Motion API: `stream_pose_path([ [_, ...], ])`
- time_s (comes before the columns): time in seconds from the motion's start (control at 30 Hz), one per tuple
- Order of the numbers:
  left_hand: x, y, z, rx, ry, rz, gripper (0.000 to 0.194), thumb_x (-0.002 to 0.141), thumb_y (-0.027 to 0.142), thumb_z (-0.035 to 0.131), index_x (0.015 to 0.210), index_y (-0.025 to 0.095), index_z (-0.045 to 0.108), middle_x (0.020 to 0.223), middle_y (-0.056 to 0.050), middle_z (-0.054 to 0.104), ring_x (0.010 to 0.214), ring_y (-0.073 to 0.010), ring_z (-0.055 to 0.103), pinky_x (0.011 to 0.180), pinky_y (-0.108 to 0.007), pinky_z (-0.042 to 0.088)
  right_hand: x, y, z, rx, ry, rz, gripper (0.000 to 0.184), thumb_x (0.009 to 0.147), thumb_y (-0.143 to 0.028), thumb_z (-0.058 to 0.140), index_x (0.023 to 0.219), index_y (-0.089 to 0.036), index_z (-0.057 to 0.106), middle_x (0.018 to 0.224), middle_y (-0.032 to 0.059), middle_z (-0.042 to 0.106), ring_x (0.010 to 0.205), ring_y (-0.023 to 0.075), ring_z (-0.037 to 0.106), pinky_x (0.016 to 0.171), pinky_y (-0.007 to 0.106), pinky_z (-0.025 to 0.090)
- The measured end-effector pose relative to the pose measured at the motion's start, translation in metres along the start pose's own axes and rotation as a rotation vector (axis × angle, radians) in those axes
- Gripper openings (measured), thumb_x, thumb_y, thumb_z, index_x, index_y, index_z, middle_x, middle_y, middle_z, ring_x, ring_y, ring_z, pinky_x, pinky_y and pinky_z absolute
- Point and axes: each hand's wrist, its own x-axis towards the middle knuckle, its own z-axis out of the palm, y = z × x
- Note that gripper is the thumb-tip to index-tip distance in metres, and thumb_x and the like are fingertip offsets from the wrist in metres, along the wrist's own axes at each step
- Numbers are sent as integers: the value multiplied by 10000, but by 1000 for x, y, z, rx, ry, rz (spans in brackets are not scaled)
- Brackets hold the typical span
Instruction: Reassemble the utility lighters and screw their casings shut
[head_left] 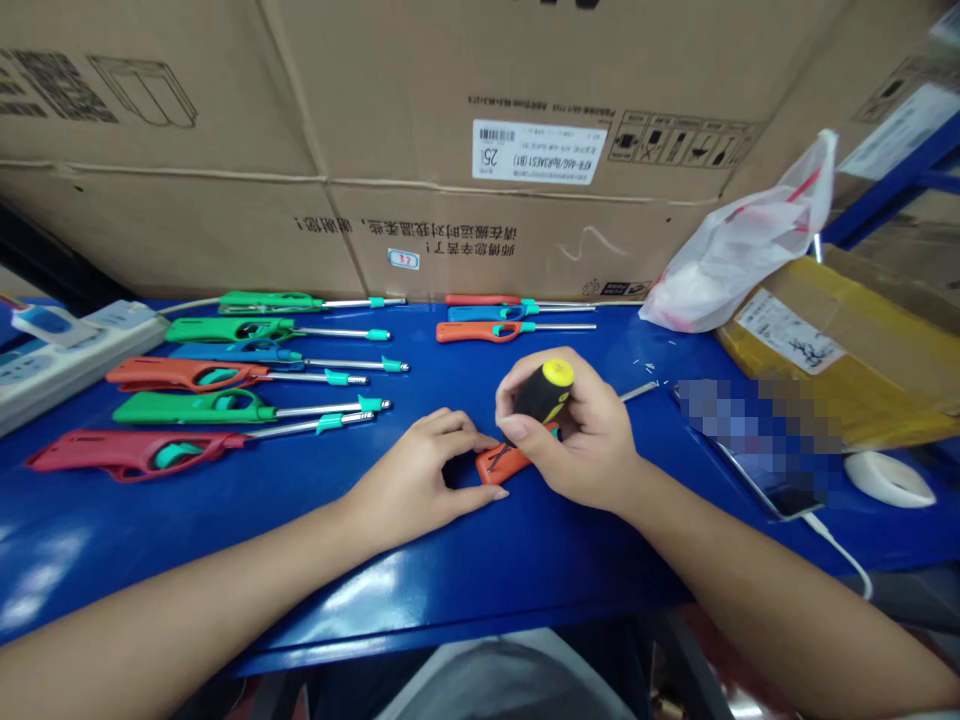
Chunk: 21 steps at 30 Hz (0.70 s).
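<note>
The left forearm reaches in from the lower left, and the left hand pinches the end of an orange plastic lighter between thumb and fingers. The right forearm comes from the lower right; the right hand curls around a black-and-yellow screwdriver, its handle leaning up and its thin shaft pointing down onto the lighter. The lighter lies on the glossy blue tabletop between the hands, its far part partly hidden beneath the right hand, its slim metal tube extending beyond that hand.

Yellow-capped black screwdriver.
</note>
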Motion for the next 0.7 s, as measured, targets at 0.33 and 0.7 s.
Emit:
stream_pose_path([
  [0.33,1,1,-2,23,4,-27,252,833,334,806,1054,219,767,958,-40,686,880,-215,629,852,-392,541,-6,4,1,60,-32,78,209,934,-307,683,1106,-240,585,793,-16,668,673,127,663,631,248,549],
  [0.7,1,1,-2,7,-13,-37,264,833,315,795,1069,207,754,999,-51,691,930,-230,652,931,-435,527,-8,5,0,46,-47,84,251,935,-373,683,1115,-229,586,794,0,674,694,143,659,648,270,566],
])
